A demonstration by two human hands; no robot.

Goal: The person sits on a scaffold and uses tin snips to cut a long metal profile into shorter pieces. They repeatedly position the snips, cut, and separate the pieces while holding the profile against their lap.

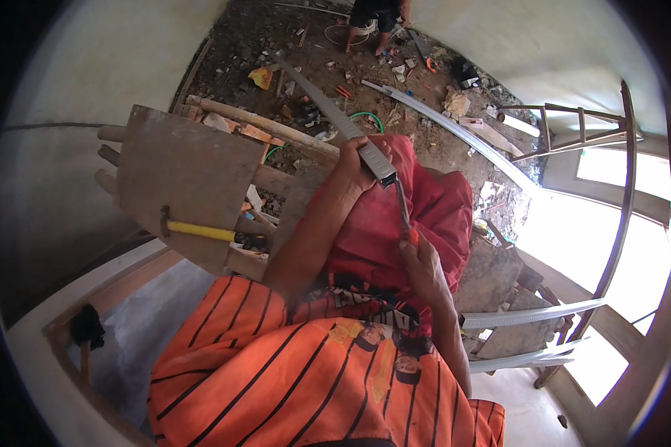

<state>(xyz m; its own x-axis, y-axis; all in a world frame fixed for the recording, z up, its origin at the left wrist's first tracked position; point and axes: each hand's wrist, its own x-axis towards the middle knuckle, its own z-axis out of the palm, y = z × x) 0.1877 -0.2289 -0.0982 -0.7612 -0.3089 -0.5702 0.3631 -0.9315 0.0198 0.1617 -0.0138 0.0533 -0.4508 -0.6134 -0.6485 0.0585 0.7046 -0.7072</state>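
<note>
We see a channel [335,116] of dull grey metal, its face ribbed, and a tool [403,206] with a slim metal shaft and a red handle that looks plastic. Our trousers [436,201] are soft, matt red cloth; our shirt [276,372] is printed cloth, creased. The board [183,171] looks like matt, scuffed wood, the pole [276,130] rounder, smoother wood. We find the strips [458,135] glossy metal, the hammer's [201,229] yellow handle smooth, the ground [324,48] rough earth, the wall [97,74] matt plaster.
</note>
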